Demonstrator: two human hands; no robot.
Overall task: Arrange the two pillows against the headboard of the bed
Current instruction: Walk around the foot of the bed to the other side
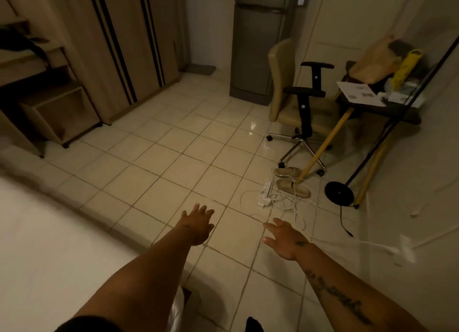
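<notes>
The room is dim, with a pale tiled floor (178, 142) filling the middle. A white bed (49, 244) takes up the near left corner; only a blurry part of it shows, and its headboard and the two pillows are out of view, so where they are cannot be told. Both arms reach out over the floor. The left hand (197, 226) is flat with its fingers (202, 211) spread, holding nothing. The right hand (285, 239) is also spread wide and holds nothing. On the far left stands a tall wooden wardrobe (119, 33) with dark stripes, and beside it a small wooden box on wheels (59, 113). At the far middle is a grey fridge (255, 46), cut off at the top. To the right is a cream office chair (295, 100) with black armrests. Next to it a dark surface (397, 113) on yellow legs carries bags and papers, too dim to make out well. On the floor near the chair lie two slippers (293, 185), a white power strip (265, 192) and tangled white cords. A black round lamp base (339, 192) sits at the right.
</notes>
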